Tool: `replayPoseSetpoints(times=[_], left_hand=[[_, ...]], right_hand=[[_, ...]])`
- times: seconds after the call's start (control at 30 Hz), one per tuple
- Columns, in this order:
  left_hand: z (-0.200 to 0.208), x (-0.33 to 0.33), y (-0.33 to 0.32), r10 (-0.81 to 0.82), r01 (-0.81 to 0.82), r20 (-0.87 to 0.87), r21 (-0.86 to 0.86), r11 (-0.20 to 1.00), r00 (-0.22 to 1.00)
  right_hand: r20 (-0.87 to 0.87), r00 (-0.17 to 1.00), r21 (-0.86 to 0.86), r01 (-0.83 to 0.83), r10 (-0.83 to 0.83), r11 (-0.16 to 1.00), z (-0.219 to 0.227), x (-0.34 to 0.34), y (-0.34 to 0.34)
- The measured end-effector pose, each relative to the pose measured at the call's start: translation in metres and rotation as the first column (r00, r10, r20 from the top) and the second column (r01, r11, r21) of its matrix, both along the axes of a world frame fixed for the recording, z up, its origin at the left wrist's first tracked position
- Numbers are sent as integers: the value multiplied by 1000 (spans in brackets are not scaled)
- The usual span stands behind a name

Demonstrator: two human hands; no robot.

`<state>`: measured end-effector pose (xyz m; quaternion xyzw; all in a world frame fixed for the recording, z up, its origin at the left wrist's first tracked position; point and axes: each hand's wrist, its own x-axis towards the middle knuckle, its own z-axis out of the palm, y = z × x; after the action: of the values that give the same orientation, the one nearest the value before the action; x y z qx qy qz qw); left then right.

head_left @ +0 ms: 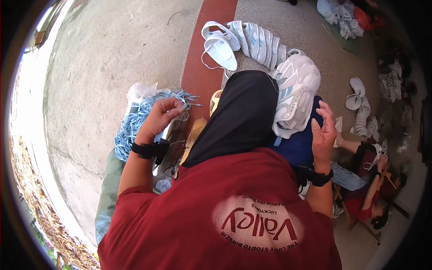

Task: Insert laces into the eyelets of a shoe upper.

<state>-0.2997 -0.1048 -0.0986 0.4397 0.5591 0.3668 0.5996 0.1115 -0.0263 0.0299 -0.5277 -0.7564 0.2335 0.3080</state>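
A rounded white mesh shoe with blue stripes (297, 87) lies against the right of the black-clothed knee (238, 114); farther right, the right hand (323, 135) spreads its fingers. Left of the knee, the left hand (158, 116) curls at tangled pale-blue laces (128, 130); whether pinching, I cannot tell. Lace-picking seems in hand, next needing one freed strand. Below the knee, a maroon shirt (180, 202) bears lettering (258, 223)

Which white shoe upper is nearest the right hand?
The white upper beside the black-clad knee; others, like the forward row, lie farther from the right hand.
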Motion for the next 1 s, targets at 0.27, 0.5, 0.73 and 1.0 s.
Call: replayPoseSetpoints(times=[0.27,0.5,0.73,1.0], left_hand=[[124,142,44,-541,406,88,564,719,836],[98,101,40,-87,99,-62,223,970,994],[54,71,32,178,-102,-454,187,977,873],[98,202,75,-201,249,-163,368,896,966]], right_hand=[[-443,804,-276,-544,397,793,28,-95,-20],[-426,889,-623,-424,169,658,31,-12,-14],[-514,850,-490,-400,114,774,2,29,-7],[-489,844,-406,-444,221,798,-8,17,13]])
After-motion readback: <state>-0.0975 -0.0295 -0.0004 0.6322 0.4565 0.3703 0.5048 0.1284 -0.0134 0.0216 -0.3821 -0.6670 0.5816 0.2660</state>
